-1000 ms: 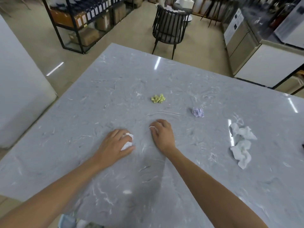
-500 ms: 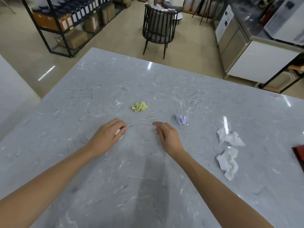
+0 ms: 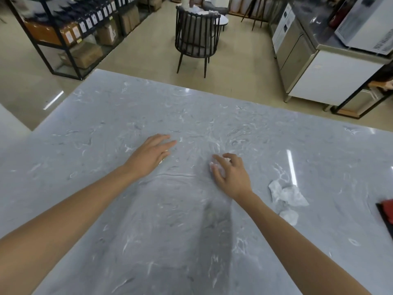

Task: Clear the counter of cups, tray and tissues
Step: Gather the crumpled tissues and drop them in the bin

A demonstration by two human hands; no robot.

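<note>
Grey counter [image 3: 191, 231]: left hand [image 3: 148, 155] flat, perhaps hiding something; right hand [image 3: 230, 174] fingers curled around tissue [image 3: 218, 167].

Both hands on the desk [image 3: 106, 188], left hand [image 3: 148, 155] beside right hand [image 3: 230, 174], crumpled tissues [image 3: 286, 195] right of the right hand, chair [image 3: 196, 37] beyond the desk

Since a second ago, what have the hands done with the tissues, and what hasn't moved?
Both hands reached forward. The left hand now covers the yellow wad, only a sliver showing. The right hand has closed its fingers over the pale purple wad. The white tissues on the counter stayed put.
</note>
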